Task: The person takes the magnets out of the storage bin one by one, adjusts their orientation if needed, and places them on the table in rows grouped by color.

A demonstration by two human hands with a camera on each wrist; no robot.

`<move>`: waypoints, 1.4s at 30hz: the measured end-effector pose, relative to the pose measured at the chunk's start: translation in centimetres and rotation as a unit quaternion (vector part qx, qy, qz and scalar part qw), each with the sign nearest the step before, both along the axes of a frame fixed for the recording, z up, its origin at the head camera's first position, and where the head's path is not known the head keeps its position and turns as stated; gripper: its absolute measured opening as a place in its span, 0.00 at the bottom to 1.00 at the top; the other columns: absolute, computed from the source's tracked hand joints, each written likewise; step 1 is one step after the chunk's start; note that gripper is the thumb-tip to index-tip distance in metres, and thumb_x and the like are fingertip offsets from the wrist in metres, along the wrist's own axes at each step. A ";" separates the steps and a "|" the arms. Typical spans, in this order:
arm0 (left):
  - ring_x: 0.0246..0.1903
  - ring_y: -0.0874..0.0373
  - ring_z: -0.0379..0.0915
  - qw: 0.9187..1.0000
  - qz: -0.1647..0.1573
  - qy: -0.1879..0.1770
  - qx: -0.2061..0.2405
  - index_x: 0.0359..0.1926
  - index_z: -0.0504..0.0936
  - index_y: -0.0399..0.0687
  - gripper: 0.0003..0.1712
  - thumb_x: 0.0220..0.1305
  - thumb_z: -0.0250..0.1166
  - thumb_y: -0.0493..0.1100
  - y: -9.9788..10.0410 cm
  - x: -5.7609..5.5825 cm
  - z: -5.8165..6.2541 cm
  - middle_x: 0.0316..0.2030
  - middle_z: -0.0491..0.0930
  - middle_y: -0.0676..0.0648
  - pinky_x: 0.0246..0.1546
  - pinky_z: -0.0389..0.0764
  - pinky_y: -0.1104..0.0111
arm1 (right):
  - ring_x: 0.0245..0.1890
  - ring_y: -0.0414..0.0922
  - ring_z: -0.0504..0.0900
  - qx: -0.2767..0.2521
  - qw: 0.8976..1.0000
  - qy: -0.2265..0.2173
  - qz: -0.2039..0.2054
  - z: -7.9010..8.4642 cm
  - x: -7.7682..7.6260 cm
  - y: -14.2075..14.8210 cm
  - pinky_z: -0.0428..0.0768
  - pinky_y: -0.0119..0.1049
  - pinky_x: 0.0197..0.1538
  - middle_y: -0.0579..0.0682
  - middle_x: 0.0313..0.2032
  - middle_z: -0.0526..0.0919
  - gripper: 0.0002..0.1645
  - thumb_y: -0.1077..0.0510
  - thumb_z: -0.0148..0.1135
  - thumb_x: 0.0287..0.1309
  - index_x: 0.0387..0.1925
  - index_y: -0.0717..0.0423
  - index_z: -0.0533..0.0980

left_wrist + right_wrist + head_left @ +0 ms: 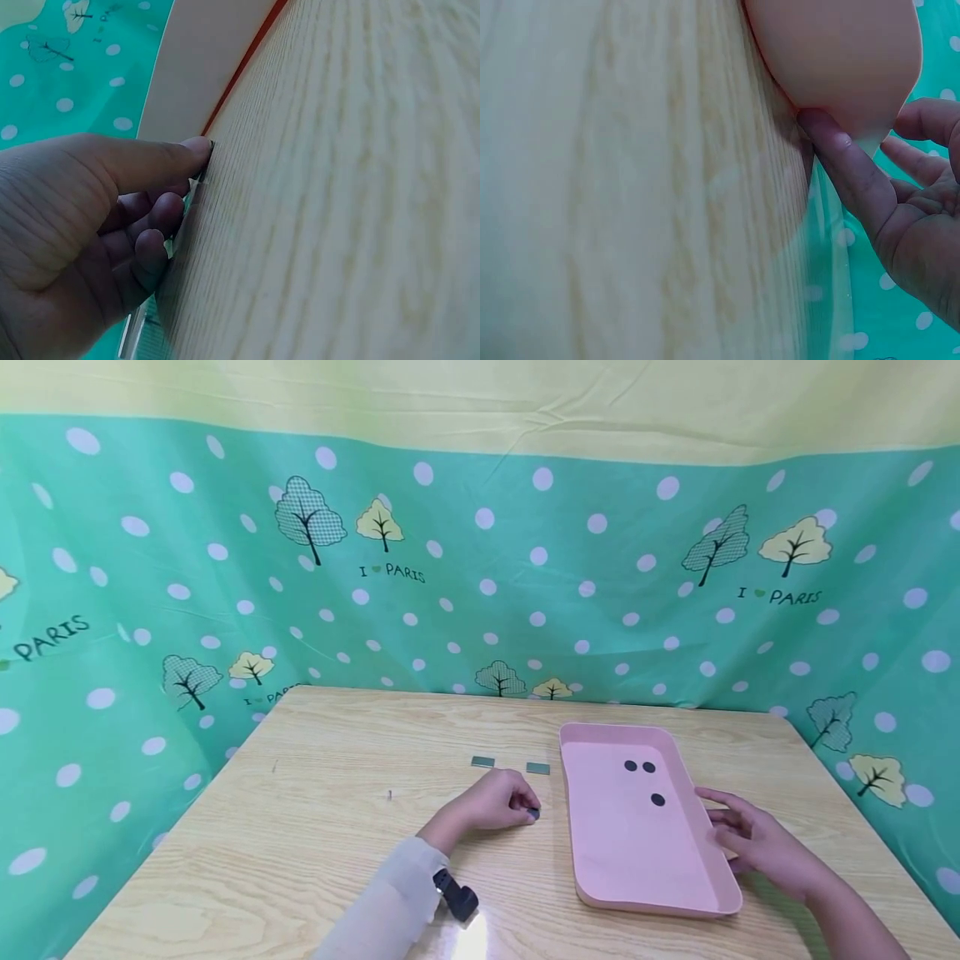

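My left hand [498,800] pinches a small dark disc [534,813] between thumb and fingertips, low over the table just left of the pink tray. In the left wrist view the thumb lies straight while the other fingers curl beneath it, hiding most of the disc. Three black discs, one of them a black disc [657,799] nearer the middle, lie inside the pink tray [615,868]. Against the tray's right wall rests my right hand [757,843], its fingers spread and relaxed. In the right wrist view one fingertip [826,131] touches the wall's lower edge.
Two flat dark green rectangles, a left rectangle [483,762] and a right rectangle [537,768], lie beyond the left hand. A tiny dark sliver [389,794] is on the wooden table [247,860]. A polka-dot curtain [450,552] hangs behind the table and along its sides.
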State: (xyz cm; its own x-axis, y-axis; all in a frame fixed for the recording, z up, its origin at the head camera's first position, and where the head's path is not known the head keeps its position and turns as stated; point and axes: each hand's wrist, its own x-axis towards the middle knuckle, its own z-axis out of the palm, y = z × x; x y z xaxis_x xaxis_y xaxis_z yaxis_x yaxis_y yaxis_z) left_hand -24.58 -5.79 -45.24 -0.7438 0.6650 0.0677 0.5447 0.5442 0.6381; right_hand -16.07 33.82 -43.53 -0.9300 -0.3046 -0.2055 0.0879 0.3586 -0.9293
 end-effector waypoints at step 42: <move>0.37 0.65 0.77 0.992 -0.004 -0.022 0.120 0.47 0.84 0.41 0.16 0.56 0.72 0.37 2.9 -0.1 4.3 0.44 0.81 0.50 0.32 0.79 0.75 | 0.51 0.56 0.77 0.013 1.000 -0.008 -0.009 0.5 0.0 -0.2 0.84 0.50 0.40 0.77 0.61 0.63 0.40 0.58 0.53 0.71 0.74 0.64 0.45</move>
State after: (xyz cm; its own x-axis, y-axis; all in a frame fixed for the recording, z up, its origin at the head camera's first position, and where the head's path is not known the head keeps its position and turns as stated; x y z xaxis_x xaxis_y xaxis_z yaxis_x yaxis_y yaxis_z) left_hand -24.71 -2.93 -40.91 -0.7443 0.6394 0.1927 0.5169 0.3689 0.7725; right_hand -16.07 33.61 -43.06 -0.9319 -0.2812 -0.2290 0.1104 0.3816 -0.9177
